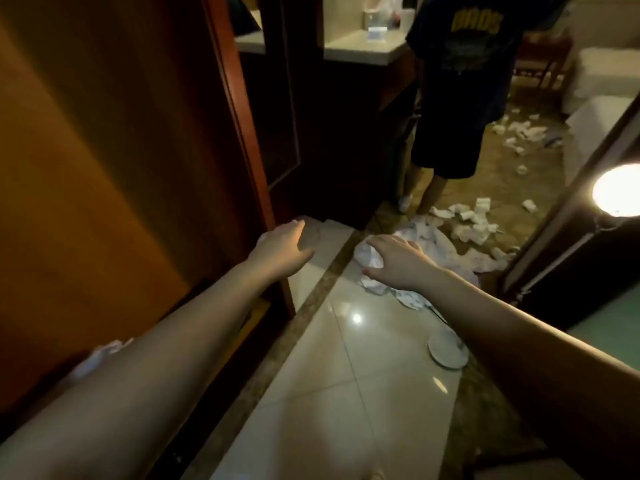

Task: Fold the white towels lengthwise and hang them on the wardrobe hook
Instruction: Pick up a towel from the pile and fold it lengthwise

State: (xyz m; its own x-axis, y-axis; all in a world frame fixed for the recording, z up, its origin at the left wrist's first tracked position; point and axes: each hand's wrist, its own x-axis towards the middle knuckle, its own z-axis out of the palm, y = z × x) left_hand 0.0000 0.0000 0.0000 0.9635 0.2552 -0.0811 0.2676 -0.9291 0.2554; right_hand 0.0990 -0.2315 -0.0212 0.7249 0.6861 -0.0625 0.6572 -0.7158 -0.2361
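Far left: wooden wardrobe door (pixel 104 168), orange-brown, fills that side; a bit of white cloth (pixel 100 355) peeks out behind the left forearm low down, too blurred to tell what. Left hand (pixel 282 245) reaches forward beside the door edge, fingers straight and loosely together, holding nothing, hovering over the pale floor tile (pixel 346 393); cannot tell if it touches anything. Centre: dark speckled border strip (pixel 311 306) runs diagonally across the tile. Right hand (pixel 394 259) is down on the crumpled white towels (pixel 450 251), fingers spread and slightly curved over a bunched part, thumb at the near edge; whether it really grips or just rests on top is not clear. The towels lie in a heap on the floor, just right of the strip, unfolded. Near the right forearm a white plate (pixel 446 351) sits on the floor. Behind, a second person (pixel 453 98) in dark shirt and shorts stands by a counter (pixel 363 46). Right: scattered white paper scraps (pixel 474 216) on the carpet, lit lamp (pixel 616 190) at the edge.
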